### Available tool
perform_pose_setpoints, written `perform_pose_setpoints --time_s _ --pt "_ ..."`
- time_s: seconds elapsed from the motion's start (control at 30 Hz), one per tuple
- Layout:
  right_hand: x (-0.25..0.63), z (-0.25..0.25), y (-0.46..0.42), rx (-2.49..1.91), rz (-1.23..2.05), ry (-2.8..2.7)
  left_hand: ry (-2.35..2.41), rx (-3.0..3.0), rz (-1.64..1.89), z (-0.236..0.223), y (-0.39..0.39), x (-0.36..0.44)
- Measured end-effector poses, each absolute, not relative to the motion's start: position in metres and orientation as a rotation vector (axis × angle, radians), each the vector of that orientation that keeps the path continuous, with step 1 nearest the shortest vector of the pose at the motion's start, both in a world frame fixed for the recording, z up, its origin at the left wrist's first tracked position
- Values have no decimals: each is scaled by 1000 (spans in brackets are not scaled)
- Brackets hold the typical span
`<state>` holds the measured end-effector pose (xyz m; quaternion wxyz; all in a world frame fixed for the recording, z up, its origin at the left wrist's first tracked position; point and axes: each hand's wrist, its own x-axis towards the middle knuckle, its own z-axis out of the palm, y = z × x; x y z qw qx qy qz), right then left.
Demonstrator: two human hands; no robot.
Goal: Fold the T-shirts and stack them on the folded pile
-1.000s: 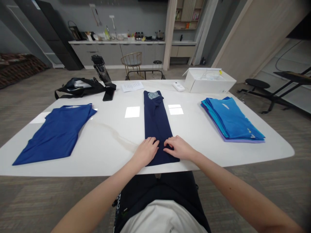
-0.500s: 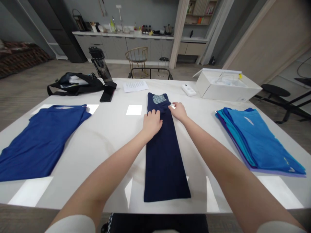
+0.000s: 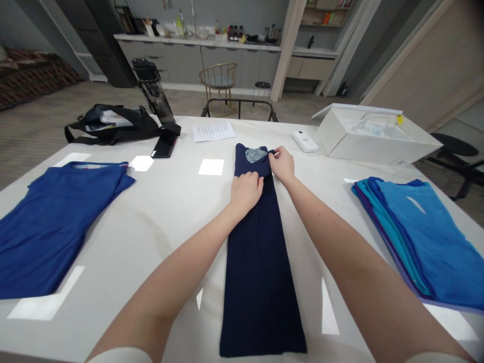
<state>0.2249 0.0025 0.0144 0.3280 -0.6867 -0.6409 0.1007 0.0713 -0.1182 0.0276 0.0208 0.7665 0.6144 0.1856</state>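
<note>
A navy shirt (image 3: 262, 282), folded lengthwise into a long narrow strip, lies in front of me on the white table. At its far end shows a collar opening with a grey patterned patch (image 3: 255, 155). My left hand (image 3: 247, 191) rests on the strip just below the collar, its fingers curled on the fabric. At the collar's right edge, my right hand (image 3: 282, 164) pinches a bit of the cloth between thumb and fingers. The fingertips' exact hold on the left is partly hidden.
A blue shirt (image 3: 56, 222) lies on the left. A stack of folded shirts (image 3: 431, 227) sits on the right. Toward the back are a black bag (image 3: 113, 126), dark bottle (image 3: 153, 91), phone (image 3: 164, 145), printed paper (image 3: 214, 132), white device (image 3: 305, 141) and open white box (image 3: 363, 138).
Both hands have moved from the shirt's near end to its far collar end. My right fingers have closed on the collar edge. The view has shifted closer over the table.
</note>
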Motion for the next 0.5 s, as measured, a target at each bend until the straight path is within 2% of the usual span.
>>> perform_pose_setpoints --time_s 0.1,0.23,0.37,0.5 --pt "229 7 -6 -1958 309 -1740 1655 2475 528 14 -121 65" --pt "227 3 -43 -1790 40 -1889 1375 2581 552 -5 -132 45" --pt "220 2 -90 -1532 34 -2292 1405 2630 389 -12 -151 34" --pt "221 4 -124 -1587 29 -2341 1466 2631 290 -11 -182 34"
